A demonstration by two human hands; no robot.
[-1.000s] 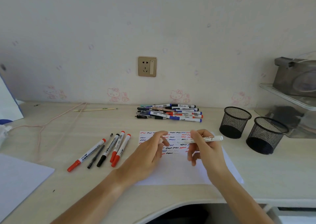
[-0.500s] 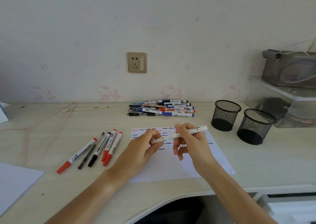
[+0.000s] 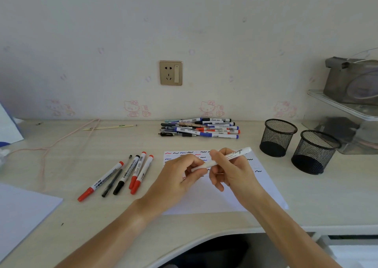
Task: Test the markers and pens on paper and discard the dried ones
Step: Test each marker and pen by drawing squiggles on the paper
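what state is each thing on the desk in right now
white pen: held off the paper by both hands, cap end in left grip
left hand: shut on the pen's left end
right hand: shut on the barrel
paper: flat, squiggles across top
two mesh cups: upright, empty
pen pile: capped, lying by wall
five pens on the left: capped, lying flat

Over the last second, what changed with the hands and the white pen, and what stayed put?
The left hand closed in and took hold of the near end of the white pen, which the right hand has held throughout; a second ago the left hand was open and apart from it. The five markers on the left, the pile by the wall and both mesh cups stayed put.
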